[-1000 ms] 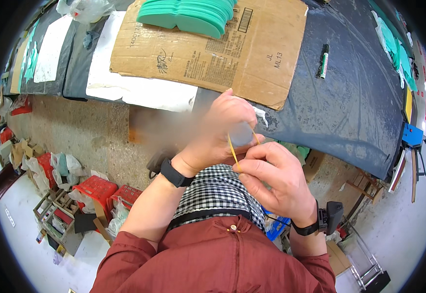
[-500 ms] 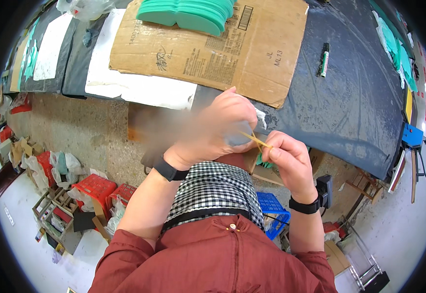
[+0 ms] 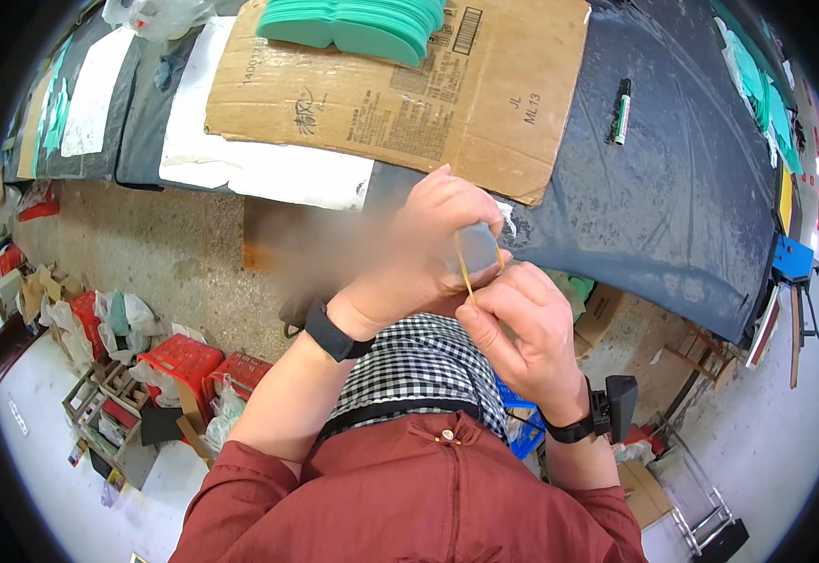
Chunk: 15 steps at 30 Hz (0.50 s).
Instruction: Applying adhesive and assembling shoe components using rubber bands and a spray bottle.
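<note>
My left hand (image 3: 419, 242) is closed around a grey-blue bundle or block (image 3: 477, 246), whose exact kind I cannot make out. Part of this hand is smeared by a blur. A thin yellow rubber band (image 3: 464, 266) runs over the grey-blue piece, one strand on each side of it. Thumb and fingers of my right hand (image 3: 525, 319) pinch the band just below the piece and hold it taut. Both hands are in front of the table's near edge, above my checked apron.
The dark-covered table (image 3: 663, 216) bears a flat cardboard sheet (image 3: 513, 122) with a stack of green foam-like pieces (image 3: 353, 28). A marker pen (image 3: 623, 113) lies to the right, white sheets (image 3: 269, 169) to the left. Red crates (image 3: 180, 361) stand on the floor at left.
My right hand has come down and turned leftward, its fingers now pointing at the left hand. The rubber band has opened from a twisted crossing into two separate strands across the grey-blue piece.
</note>
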Tool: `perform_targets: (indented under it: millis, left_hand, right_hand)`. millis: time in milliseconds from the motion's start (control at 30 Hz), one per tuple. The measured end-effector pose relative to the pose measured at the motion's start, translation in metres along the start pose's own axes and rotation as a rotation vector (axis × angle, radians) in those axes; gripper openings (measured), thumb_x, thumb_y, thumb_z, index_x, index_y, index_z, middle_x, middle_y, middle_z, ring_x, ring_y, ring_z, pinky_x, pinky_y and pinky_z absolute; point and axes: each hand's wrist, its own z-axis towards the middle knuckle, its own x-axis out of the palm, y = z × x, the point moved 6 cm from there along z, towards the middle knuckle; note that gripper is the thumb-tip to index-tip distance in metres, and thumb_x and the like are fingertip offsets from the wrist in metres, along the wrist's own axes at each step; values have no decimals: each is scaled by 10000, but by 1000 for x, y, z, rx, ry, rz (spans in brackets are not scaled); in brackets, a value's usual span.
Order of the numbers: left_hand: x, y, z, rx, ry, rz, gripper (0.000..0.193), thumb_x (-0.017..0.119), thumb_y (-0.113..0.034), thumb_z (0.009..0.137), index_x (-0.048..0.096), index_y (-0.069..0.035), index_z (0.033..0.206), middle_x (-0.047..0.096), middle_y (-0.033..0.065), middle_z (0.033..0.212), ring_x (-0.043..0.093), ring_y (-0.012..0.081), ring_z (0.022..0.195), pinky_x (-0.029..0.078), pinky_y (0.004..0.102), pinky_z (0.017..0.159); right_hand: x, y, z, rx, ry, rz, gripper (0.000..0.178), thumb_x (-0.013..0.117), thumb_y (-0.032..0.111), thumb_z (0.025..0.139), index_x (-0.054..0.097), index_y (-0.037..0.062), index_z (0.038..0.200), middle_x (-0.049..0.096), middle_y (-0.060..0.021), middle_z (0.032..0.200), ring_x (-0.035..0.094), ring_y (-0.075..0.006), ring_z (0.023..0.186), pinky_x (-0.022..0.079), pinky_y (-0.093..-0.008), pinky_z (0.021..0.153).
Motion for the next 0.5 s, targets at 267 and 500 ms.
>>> perform_targets:
  millis: [267, 500]
  left_hand:
    - [7, -2, -1, -16, -39, 55, 302, 834, -140, 751, 581, -111, 913, 633, 23, 908, 632, 235, 928, 382, 519, 1090]
    - [-1, 2, -2, -18, 29, 23, 302, 837, -145, 741, 573, -114, 883, 623, 14, 894, 624, 237, 929, 355, 519, 1108]
  right_hand:
    - [13, 20, 3, -170, -8, -170, 168, 754, 155, 811, 601, 101, 769, 524, -54, 755, 529, -256, 701, 403, -377, 629]
    - [0, -14, -3, 68, -34, 17, 135, 729, 118, 844, 626, 54, 784, 574, -88, 742, 558, -290, 688, 440, -380, 636]
